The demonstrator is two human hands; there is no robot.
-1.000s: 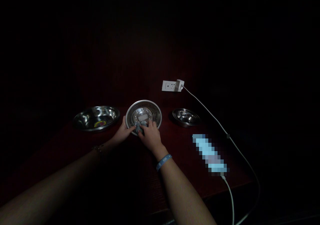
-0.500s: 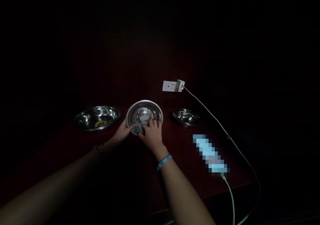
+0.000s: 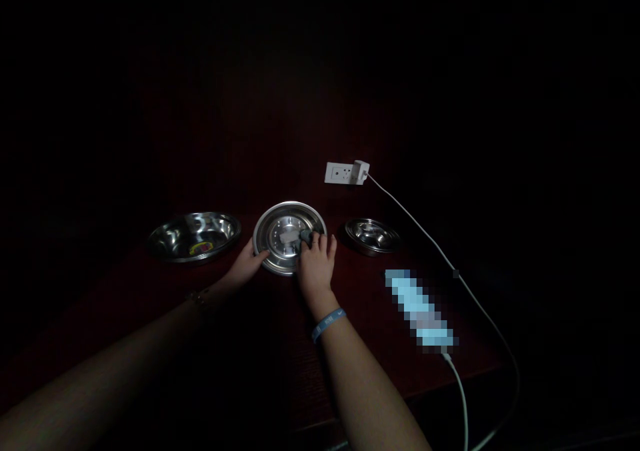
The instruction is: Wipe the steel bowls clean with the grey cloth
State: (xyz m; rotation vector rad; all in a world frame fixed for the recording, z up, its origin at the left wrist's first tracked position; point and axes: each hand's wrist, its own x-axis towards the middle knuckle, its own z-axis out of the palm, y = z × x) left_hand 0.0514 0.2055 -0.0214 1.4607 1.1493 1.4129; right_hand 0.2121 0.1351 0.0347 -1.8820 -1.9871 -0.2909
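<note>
A round steel basin [image 3: 287,262] with a pale patch on its bottom is tilted up towards me above the dark red table. My left hand [image 3: 245,264] grips its left rim, the thumb lying over the inner side and the other fingers behind. My right hand [image 3: 318,264] is at the right inner wall and presses a crumpled grey-green cloth [image 3: 306,236] against the metal. Most of the cloth is hidden under the fingers.
On the table [image 3: 320,344], a wider steel basin [image 3: 195,237] with a yellow-and-red label stands left, and smaller stacked-looking steel dishes [image 3: 373,235] stand right. A lit, pixelated device [image 3: 420,311] lies nearer me. Its white cable [image 3: 435,241] runs from a charger [image 3: 360,171] in a wall socket.
My right hand has moved the cloth from the basin's lower left inside across to its right side. My left hand keeps its hold, and the basin has barely shifted.
</note>
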